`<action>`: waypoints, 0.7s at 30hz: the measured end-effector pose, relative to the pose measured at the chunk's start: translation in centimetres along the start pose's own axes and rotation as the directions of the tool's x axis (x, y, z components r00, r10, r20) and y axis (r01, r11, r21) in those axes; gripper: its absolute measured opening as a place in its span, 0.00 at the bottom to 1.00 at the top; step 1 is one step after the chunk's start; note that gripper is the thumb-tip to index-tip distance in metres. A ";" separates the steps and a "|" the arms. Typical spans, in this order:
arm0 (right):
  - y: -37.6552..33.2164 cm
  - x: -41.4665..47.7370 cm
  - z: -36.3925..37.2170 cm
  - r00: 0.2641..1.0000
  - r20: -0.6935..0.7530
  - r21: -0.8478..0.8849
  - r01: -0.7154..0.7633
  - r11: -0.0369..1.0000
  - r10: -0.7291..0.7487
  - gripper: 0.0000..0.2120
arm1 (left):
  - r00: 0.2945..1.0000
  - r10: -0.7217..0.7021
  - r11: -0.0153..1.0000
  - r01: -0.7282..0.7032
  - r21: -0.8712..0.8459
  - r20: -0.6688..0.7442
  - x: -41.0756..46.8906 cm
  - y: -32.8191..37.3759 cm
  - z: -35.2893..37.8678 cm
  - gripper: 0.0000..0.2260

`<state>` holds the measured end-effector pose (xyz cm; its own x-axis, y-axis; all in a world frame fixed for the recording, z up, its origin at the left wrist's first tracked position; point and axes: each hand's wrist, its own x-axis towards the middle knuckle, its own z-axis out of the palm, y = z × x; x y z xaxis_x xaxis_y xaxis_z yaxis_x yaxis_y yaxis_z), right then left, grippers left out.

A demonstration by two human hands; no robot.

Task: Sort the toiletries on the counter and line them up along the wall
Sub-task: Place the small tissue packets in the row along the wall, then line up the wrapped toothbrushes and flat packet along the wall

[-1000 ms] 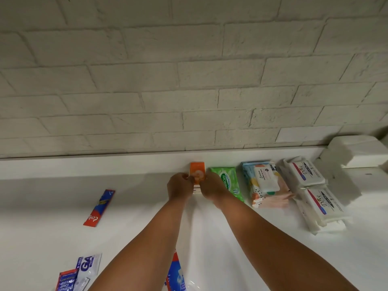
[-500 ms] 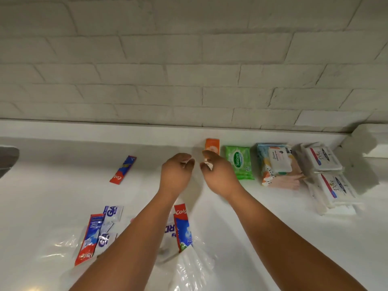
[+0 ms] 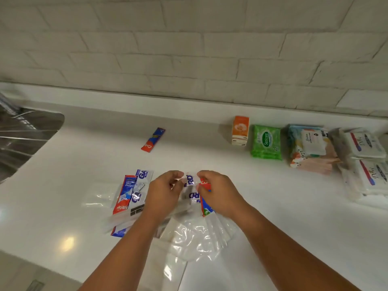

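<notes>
Well out from the wall, the left hand pinches a white sachet and the right hand a red sachet, probably separating kinds before they join the packs lined along that wall.

White counter with toiletries laid out below the wall.
A row is set along the back at the right: an orange pack, green wipes, a patterned pack and two Dove packs, one in front of the other. A red-and-blue sachet is seen lying alone nearer the middle. Toward the front, sachets are heaped among clear plastic bags. A steel sink is let into the left end.
</notes>
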<state>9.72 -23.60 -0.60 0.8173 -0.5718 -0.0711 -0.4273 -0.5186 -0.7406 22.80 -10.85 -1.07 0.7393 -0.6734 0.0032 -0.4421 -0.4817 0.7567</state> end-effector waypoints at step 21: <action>-1.2 -6.0 7.5 0.997 0.080 -0.350 0.009 0.937 0.020 0.23 | 0.776 0.330 0.847 -0.495 0.193 0.538 -3.4 -7.9 -2.3 0.29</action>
<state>8.23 -14.79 -4.29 0.8367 -0.5296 -0.1393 -0.5282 -0.7133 -0.4606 24.89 -3.46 -5.56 0.1545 -0.9830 -0.0994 -0.8384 -0.1836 0.5132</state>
